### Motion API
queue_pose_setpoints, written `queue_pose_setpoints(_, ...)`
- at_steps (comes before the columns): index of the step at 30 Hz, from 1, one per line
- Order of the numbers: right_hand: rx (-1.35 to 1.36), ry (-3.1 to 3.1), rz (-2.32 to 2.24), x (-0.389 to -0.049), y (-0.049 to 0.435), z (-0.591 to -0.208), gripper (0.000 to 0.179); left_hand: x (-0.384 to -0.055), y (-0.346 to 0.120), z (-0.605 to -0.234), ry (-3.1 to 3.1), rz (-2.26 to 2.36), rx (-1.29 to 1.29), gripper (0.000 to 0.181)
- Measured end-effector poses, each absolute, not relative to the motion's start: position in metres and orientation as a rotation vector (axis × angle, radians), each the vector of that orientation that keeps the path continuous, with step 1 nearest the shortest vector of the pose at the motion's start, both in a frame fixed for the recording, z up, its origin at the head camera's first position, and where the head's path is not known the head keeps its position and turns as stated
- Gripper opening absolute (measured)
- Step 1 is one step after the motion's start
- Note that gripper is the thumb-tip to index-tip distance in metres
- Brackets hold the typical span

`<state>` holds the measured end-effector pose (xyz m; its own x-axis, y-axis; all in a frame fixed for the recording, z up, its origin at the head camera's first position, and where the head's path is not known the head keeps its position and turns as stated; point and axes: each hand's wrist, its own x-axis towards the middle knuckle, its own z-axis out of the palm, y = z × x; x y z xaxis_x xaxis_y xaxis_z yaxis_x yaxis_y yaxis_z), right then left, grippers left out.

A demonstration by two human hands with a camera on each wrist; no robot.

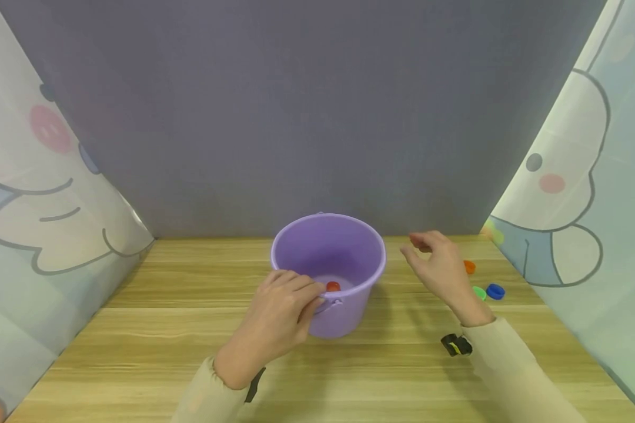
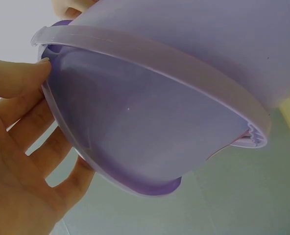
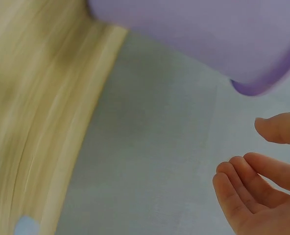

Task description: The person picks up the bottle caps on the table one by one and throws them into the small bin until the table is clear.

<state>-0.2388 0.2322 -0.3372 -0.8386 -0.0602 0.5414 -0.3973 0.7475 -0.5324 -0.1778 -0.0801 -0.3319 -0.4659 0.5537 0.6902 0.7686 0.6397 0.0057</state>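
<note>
We list: one purple bucket (image 1: 344,317), its near rim gripped by the left hand (image 1: 283,308); one red object (image 1: 333,286) inside, perhaps a cap; right of the bucket, one right hand (image 1: 439,267), thumb and fingers apart; beside that, three caps (image 1: 495,291): orange, green, blue.

Left hand (image 1: 283,305) grips, thumb opposite fingers; right hand (image 1: 441,269) hovers toward far right corner of surface (image 1: 137,341), fingers loosely curved, thumb apart.

- Head view: soft, even, moderately bright light; faint, blurry-edged shadows on the table (image 1: 137,329) beside the bucket (image 1: 349,305) and near the right sleeve (image 1: 513,364).
- Left wrist view: upper-left corner pale, washed out.
- Right wrist view: bucket and table softly blurred.
</note>
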Motion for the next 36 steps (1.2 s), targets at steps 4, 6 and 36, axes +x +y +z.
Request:
queue_pose_setpoints(4, 0.369, -2.534, 0.789, -0.241, 0.236, -0.338, 0.037, -0.178, -0.08, -0.332, -2.193, -0.431, -1.029, 0.008)
queue_pose_setpoints(6, 0.384, -2.563, 0.747, -0.242, 0.238, -0.339, 0.038, -0.178, -0.08, -0.332, -2.192, -0.433, -1.031, 0.008)
queue_pose_setpoints(36, 0.246, -2.842, 0.736, -0.26, 0.295, -0.368, 0.051, -0.178, -0.081, -0.332, -2.183, -0.42, -1.038, 0.007)
